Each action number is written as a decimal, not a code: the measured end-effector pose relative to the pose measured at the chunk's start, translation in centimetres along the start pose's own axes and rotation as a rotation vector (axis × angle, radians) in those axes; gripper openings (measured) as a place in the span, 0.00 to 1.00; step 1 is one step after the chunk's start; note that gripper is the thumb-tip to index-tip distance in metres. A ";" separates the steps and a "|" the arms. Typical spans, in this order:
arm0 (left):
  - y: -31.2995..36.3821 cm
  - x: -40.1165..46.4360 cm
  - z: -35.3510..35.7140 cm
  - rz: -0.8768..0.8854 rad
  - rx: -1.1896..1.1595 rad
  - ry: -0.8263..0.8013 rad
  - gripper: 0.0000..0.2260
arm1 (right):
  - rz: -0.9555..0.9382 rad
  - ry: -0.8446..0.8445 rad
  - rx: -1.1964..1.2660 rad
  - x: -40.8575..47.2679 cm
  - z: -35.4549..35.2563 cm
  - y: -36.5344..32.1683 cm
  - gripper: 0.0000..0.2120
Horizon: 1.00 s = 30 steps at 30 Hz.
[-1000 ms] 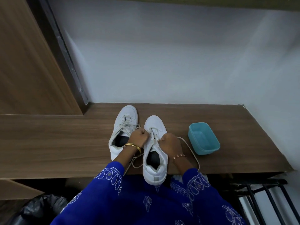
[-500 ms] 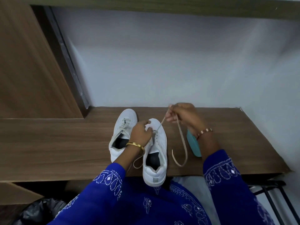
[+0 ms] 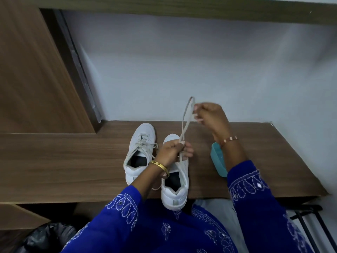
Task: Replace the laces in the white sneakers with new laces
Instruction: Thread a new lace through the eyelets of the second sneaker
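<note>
Sneakers: two white sneakers stand side by side on a brown wooden shelf (image 3: 73, 161), toes pointing toward the pale wall (image 3: 182, 70).
Left sneaker (image 3: 140, 152): just left of the right sneaker and set slightly farther back, its grey-white lace threaded and lying loose over the tongue.
Left hand (image 3: 171, 152): directly over the front of the right sneaker, fingers curled into a fist that grips the lace where it leaves the eyelets; a gold bangle (image 3: 159, 166) circles the wrist, and the forearm comes up from the lower left in a blue embroidered sleeve.
Right sneaker (image 3: 176, 189): heel at the shelf's near edge and hanging a little over it, dark insole showing behind the left hand.
Lace (image 3: 186, 121): a pale loop rising taut from the left fist, up and to the right of the right sneaker.
Right hand (image 3: 209, 115): raised above and right of the right sneaker, fingertips pinching the top of the lace loop; somewhat blurred, with a beaded bracelet (image 3: 230, 139) on the wrist.
Teal container (image 3: 218, 161): on the shelf right of the right sneaker, partly hidden by the right forearm.
</note>
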<state>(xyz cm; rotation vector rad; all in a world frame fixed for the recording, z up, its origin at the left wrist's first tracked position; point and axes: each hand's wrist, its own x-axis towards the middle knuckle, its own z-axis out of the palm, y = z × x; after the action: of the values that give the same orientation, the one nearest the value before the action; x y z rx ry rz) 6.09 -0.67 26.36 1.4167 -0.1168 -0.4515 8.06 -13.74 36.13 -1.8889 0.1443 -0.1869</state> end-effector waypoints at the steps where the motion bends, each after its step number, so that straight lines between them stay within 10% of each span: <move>1: 0.3 0.1 -0.3 -0.009 -0.067 0.032 0.14 | 0.016 0.021 -0.174 -0.1 0.1 1.1 0.10; 9: 3.2 1.0 -1.8 0.060 -0.352 0.115 0.14 | 0.300 -0.387 -0.253 -4.9 2.1 6.5 0.06; 18: 2.7 1.5 -1.6 0.069 -0.315 0.099 0.13 | 0.146 -0.299 -0.197 -4.6 3.4 6.2 0.11; 30: -2.9 0.6 -2.5 -0.044 0.683 0.395 0.12 | 0.396 -0.013 0.335 -3.8 2.8 8.2 0.07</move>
<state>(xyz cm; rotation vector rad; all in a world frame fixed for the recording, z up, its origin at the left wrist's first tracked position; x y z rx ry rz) 6.83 1.23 23.07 2.1562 0.0920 -0.1560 4.85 -13.03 27.24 -1.4937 0.4453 0.0692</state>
